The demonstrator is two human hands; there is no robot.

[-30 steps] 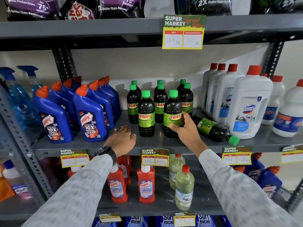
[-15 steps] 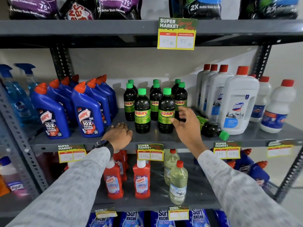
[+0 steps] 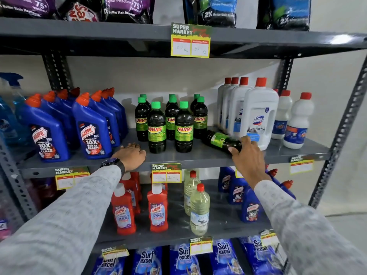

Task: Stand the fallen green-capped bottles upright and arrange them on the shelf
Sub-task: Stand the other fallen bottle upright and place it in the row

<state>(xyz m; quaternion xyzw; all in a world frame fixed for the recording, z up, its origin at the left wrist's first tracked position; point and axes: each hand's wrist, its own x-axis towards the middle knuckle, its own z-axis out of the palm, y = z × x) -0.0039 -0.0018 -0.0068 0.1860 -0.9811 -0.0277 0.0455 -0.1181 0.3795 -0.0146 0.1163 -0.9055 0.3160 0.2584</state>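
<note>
Several dark green-capped Sunny bottles stand upright in rows at the middle of the grey shelf. One more green-capped bottle lies on its side just right of them, its cap end pointing to the front right. My right hand covers that cap end, with fingers curled around the bottle's neck. My left hand rests flat on the shelf's front edge, left of the front row, holding nothing.
Blue Harpic bottles crowd the shelf's left side. Large white Domex jugs stand right behind the fallen bottle. Red Harpic bottles and clear bottles fill the shelf below. Price tags hang on the front edge.
My right hand left the upright front bottle and moved right onto the cap end of the lying bottle. The camera view shifted right. My left hand stayed on the shelf edge.
</note>
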